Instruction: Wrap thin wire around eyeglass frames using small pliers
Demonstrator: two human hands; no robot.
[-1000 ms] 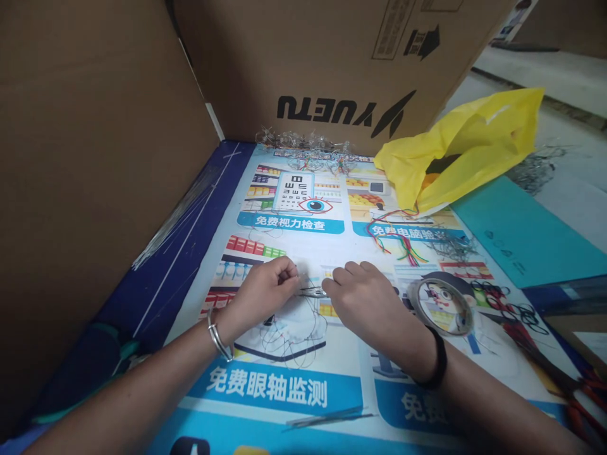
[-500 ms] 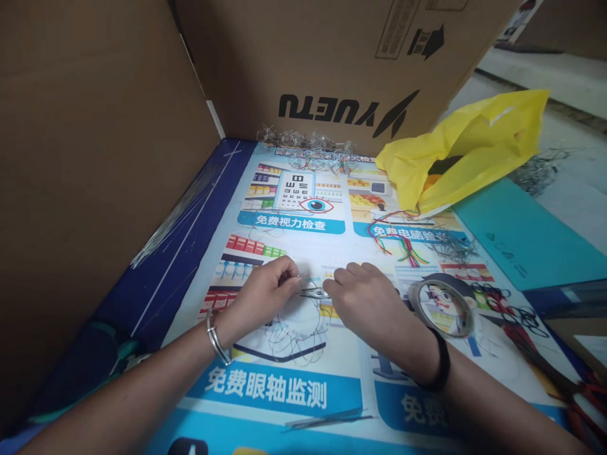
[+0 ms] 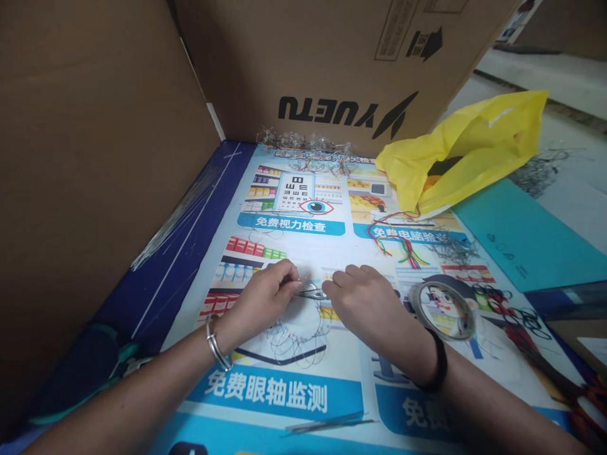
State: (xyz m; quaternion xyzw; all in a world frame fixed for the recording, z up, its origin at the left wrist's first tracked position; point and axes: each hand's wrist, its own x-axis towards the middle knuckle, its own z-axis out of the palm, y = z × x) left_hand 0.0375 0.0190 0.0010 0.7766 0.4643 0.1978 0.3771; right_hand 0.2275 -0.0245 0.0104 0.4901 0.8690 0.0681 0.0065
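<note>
My left hand (image 3: 277, 287) is closed in a pinch on thin metal wires (image 3: 312, 294) that stretch across the short gap between my hands. My right hand (image 3: 358, 297), fingers curled in and knuckles up, grips the other end of these wires. Just below my hands, loose loops of fine wire (image 3: 296, 344) spread over the printed sheet; whether they join the held wires I cannot tell. Nearer to me lies a small bundle of straight wires (image 3: 329, 423).
Cardboard walls (image 3: 303, 57) stand behind and at left. A yellow bag (image 3: 474, 145), coloured threads (image 3: 410, 253) and a tape roll (image 3: 467, 325) are on the right, with scissors (image 3: 545, 363) beyond. Wire pieces (image 3: 308, 145) line the back; long straight wires (image 3: 175, 221) lie left.
My hands stay almost in place, both still on the wires. The wires between them have shifted slightly.
</note>
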